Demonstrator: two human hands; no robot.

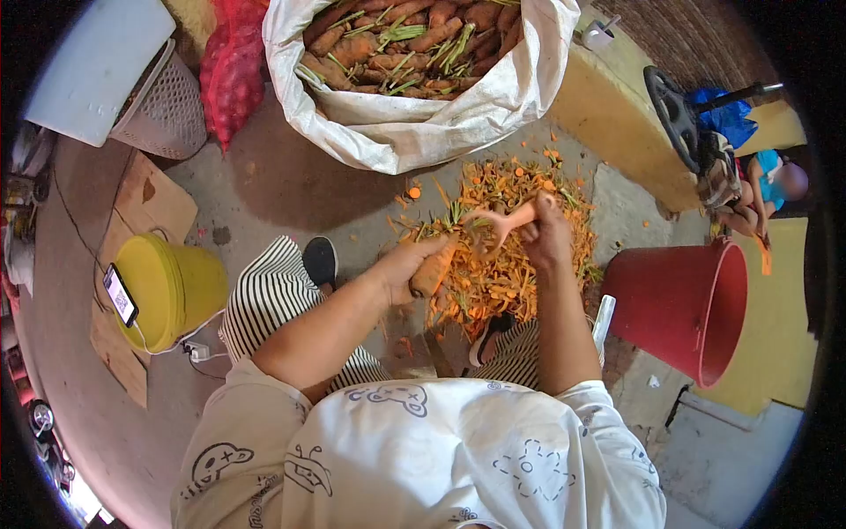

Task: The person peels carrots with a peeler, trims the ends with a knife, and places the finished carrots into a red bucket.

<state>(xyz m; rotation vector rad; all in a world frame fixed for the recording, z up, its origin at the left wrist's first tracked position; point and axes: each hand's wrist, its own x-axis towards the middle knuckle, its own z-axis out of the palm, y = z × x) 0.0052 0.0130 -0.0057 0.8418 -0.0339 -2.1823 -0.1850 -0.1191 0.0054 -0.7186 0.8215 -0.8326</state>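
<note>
Shirt nearest, arms outstretched, left fingers clasp a carrot, right fingers a peeler.

The grey floor is carrying a white sack at twelve o'clock; orange peelings are sprawling towards three, a red tub is standing beyond, cardboard is lying at nine!

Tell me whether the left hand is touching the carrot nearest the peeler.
Touching. The head view shows the left hand gripping the carrot, with no gap between them.
</note>
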